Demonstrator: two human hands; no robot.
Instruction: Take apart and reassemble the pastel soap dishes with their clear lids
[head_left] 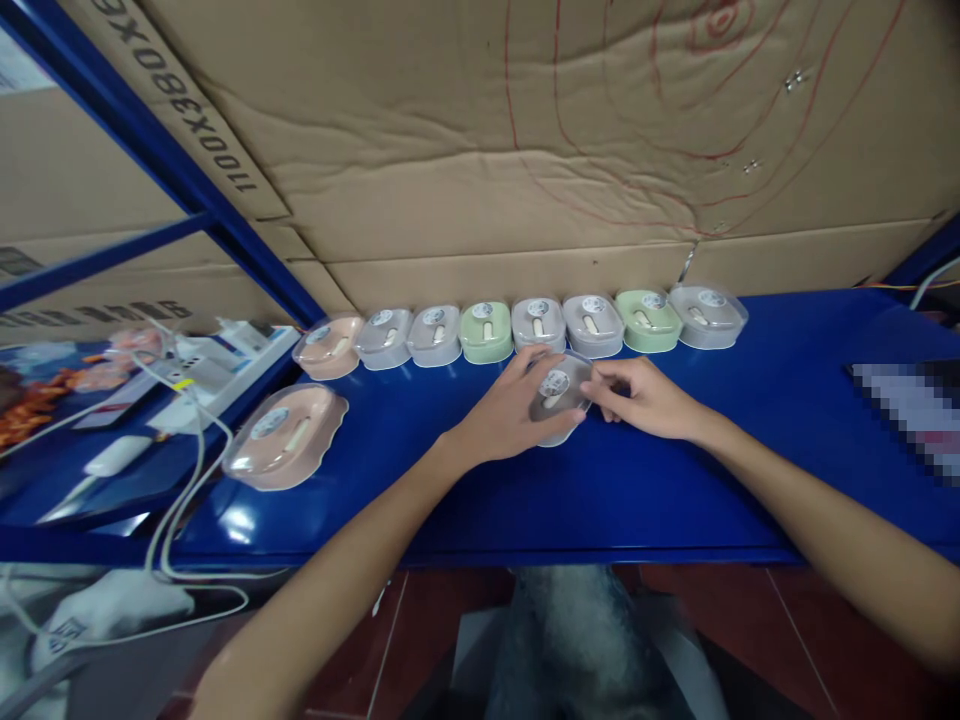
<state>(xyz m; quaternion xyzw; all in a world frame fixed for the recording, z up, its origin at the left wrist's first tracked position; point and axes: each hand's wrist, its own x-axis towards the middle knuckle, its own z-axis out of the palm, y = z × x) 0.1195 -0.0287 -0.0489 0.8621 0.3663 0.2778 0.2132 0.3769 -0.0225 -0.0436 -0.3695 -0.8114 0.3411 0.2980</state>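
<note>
A grey soap box with a clear lid (556, 392) sits on the blue table (675, 480), just in front of a row of boxes. My left hand (504, 412) wraps around its left side. My right hand (646, 397) pinches its right edge with the fingertips. Behind it, several similar boxes stand in a line along the cardboard wall: a pink one (328, 347), grey ones (434, 335) and two green ones (486, 331) (649, 320). A larger-looking pink box (286, 437) lies apart at the near left.
A cardboard wall (525, 150) backs the table. A blue shelf frame (150, 160) stands at the left, with a white power strip (217, 370), white cables (187, 470) and clutter beneath it. A blurred dark object (911, 410) lies at the right edge.
</note>
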